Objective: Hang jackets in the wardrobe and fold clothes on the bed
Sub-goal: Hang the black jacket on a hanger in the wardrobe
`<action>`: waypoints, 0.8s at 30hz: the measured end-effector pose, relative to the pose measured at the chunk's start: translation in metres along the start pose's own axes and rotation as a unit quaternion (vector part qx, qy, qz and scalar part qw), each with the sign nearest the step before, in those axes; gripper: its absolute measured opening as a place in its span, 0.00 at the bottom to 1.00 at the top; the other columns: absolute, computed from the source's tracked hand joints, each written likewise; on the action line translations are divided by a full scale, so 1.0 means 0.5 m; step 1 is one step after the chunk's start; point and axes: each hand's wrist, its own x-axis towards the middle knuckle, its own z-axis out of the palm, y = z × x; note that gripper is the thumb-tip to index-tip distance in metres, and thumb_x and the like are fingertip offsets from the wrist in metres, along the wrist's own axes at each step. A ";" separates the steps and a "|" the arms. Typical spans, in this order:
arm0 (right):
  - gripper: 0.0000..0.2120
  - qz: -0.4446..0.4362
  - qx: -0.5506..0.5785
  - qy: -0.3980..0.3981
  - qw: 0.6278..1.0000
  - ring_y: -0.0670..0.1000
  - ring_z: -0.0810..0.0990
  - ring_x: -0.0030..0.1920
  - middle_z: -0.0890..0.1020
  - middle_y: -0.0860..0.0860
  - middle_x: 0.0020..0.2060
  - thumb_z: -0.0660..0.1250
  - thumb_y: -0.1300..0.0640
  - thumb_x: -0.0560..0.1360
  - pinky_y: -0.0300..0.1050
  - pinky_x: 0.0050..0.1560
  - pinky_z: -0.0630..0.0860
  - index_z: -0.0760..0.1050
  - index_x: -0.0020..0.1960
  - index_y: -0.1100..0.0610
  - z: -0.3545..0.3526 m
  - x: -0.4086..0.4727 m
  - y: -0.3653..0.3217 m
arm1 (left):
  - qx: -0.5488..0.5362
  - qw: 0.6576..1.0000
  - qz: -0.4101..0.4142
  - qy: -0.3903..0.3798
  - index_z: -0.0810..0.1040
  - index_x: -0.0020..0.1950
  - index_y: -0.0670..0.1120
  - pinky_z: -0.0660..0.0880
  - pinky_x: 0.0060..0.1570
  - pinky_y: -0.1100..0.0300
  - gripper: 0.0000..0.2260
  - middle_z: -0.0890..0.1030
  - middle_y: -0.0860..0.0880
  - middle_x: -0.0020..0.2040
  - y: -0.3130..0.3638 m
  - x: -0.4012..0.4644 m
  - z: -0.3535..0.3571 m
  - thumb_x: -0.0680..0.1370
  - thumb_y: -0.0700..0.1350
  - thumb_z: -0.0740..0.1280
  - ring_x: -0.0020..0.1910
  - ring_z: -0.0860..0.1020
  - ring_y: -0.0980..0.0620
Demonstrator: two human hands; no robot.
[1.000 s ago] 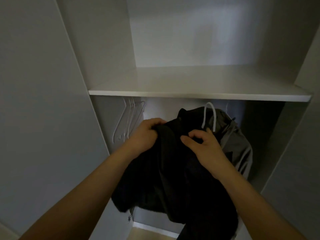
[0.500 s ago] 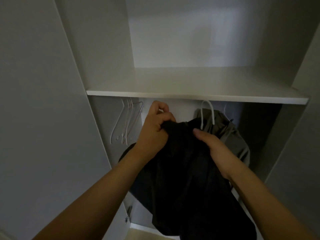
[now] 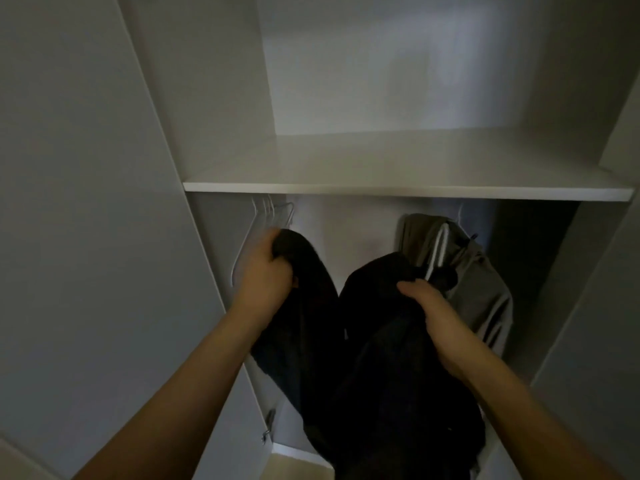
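Note:
I stand before an open white wardrobe in dim light. A black jacket hangs spread between my hands below the shelf. My left hand grips one bunched edge of it at the left, close to the empty white hangers. My right hand grips the other side at the right, its fingers hidden in the cloth. Just behind that hand a grey jacket hangs on a white hanger. The rail is hidden under the shelf.
The wardrobe door stands open at the left, with a hinge low on its inner edge. The wardrobe's right side panel is close. A strip of light floor shows at the bottom.
My hands have moved apart, pulling the black jacket open. The left hand went left toward the empty hangers; the right hand dropped lower, in front of the grey jacket.

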 end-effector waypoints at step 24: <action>0.08 -0.092 0.037 0.157 0.983 0.51 0.74 0.36 0.74 0.54 0.35 0.61 0.61 0.77 0.46 0.41 0.71 0.71 0.39 0.57 -0.009 0.046 0.018 | 0.290 0.920 0.212 -0.156 0.67 0.43 0.45 0.64 0.39 0.57 0.03 0.69 0.50 0.37 -0.102 -0.056 -0.077 0.72 0.43 0.60 0.34 0.68 0.52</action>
